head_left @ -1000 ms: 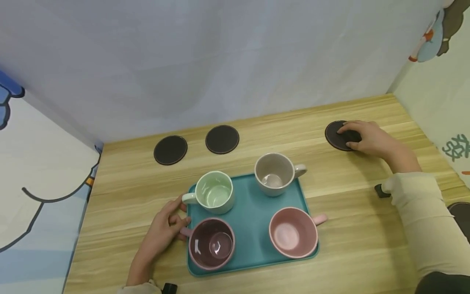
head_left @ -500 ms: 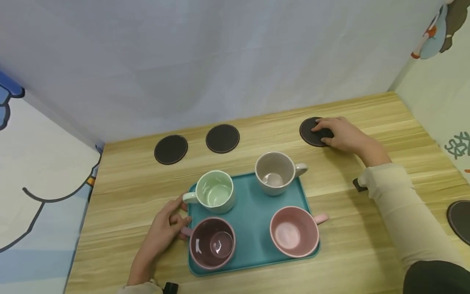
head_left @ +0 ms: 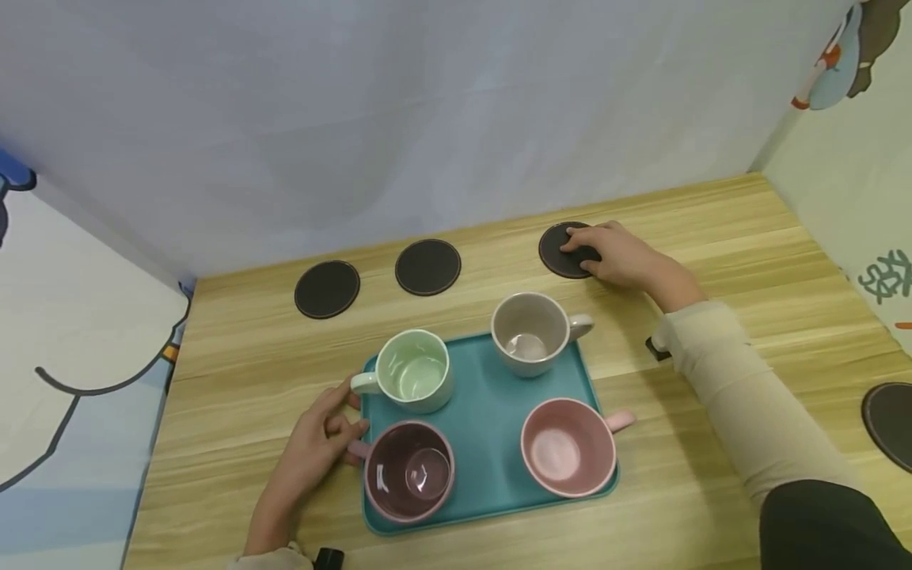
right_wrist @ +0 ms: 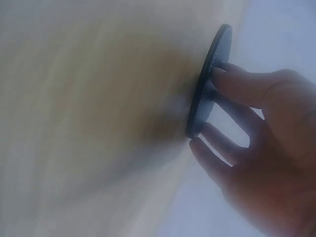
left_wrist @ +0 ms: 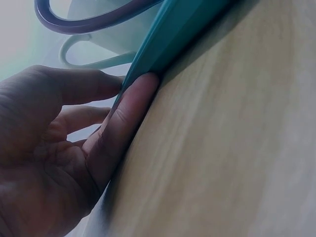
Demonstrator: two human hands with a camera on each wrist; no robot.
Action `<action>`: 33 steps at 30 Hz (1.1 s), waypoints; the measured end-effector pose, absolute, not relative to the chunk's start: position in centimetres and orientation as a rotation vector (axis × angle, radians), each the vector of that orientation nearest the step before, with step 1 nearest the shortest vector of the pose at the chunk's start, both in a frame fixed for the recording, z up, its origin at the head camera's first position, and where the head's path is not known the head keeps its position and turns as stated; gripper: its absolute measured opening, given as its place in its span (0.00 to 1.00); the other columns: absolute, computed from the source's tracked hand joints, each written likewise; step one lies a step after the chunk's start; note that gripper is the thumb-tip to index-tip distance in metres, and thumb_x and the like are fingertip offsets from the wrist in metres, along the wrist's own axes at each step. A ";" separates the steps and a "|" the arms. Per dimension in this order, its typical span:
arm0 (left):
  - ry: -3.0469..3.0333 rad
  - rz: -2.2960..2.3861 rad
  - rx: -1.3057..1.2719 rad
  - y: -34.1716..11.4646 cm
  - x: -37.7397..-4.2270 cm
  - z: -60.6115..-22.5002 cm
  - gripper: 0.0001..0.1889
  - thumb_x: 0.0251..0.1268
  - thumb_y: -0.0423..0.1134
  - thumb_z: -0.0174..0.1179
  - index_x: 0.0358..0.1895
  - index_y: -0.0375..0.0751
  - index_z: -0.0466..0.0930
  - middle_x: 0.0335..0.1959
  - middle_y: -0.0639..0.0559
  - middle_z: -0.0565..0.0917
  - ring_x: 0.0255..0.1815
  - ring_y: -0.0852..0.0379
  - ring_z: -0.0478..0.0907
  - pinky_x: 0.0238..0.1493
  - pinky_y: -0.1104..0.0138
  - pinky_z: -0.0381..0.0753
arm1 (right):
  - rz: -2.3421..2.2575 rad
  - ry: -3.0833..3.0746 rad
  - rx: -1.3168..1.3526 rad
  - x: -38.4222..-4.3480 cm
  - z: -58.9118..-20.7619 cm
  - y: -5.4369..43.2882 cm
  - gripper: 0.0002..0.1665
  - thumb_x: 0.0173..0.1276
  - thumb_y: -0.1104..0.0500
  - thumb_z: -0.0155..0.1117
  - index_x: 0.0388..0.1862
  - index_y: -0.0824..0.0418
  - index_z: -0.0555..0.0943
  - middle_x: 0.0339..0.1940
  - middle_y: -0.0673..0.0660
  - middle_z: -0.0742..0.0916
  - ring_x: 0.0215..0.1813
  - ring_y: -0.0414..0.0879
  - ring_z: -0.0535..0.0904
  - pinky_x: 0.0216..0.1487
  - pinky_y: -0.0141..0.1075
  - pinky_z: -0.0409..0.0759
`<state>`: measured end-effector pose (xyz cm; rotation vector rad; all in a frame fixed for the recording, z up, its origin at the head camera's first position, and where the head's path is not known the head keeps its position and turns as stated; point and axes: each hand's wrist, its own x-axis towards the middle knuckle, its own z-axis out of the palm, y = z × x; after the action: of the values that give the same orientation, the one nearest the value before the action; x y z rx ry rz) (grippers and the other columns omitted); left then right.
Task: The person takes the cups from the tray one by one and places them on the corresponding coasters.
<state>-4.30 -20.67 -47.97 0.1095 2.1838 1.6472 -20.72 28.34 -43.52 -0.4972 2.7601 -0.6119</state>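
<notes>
The right hand point(head_left: 618, 253) and the coaster point(head_left: 552, 250) under its fingertips have shifted toward the left hand point(head_left: 317, 443), whose relaxed fingers touch the tray point(head_left: 488, 396). The right fingers are spread, not wrapped; swinging too close could knock the grey mug point(head_left: 529, 336) near that hand.

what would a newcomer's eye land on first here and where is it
Probably the teal rectangular tray in the lower middle of the head view, bearing a mint green mug, a greyish beige mug, a dark mauve mug and a pink mug. Next might come the right hand, beyond the tray's far right corner, holding a flat, round black coaster.
</notes>
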 end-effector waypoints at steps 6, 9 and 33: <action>2.194 1.646 0.096 -20.8 -4.4 -48.0 0.39 0.70 0.22 0.60 0.82 0.35 0.56 0.60 0.32 0.70 0.26 0.66 0.80 0.27 0.62 0.93 | -0.657 2.726 -0.509 -21.7 -43.6 26.5 0.24 0.77 0.67 0.59 0.70 0.59 0.79 0.83 0.63 0.67 0.76 0.71 0.63 0.78 0.65 0.67; 2.196 1.639 0.080 -20.7 -4.2 -48.1 0.39 0.70 0.22 0.60 0.82 0.35 0.56 0.60 0.32 0.70 0.26 0.66 0.80 0.27 0.63 0.93 | -0.656 2.708 -0.518 -22.1 -43.6 25.8 0.24 0.77 0.67 0.60 0.70 0.58 0.79 0.83 0.63 0.67 0.76 0.71 0.62 0.78 0.65 0.67; 2.220 1.618 0.122 -20.8 -4.0 -48.2 0.38 0.72 0.25 0.60 0.83 0.36 0.56 0.59 0.34 0.71 0.27 0.67 0.80 0.28 0.64 0.93 | -0.753 2.689 -0.473 -23.1 -43.5 22.5 0.23 0.78 0.68 0.58 0.69 0.62 0.79 0.84 0.64 0.66 0.80 0.70 0.57 0.84 0.63 0.59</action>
<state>-3.97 -20.82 -48.18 0.1219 2.2204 1.6182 -23.08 22.54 -43.52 -0.4726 2.6894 -0.7531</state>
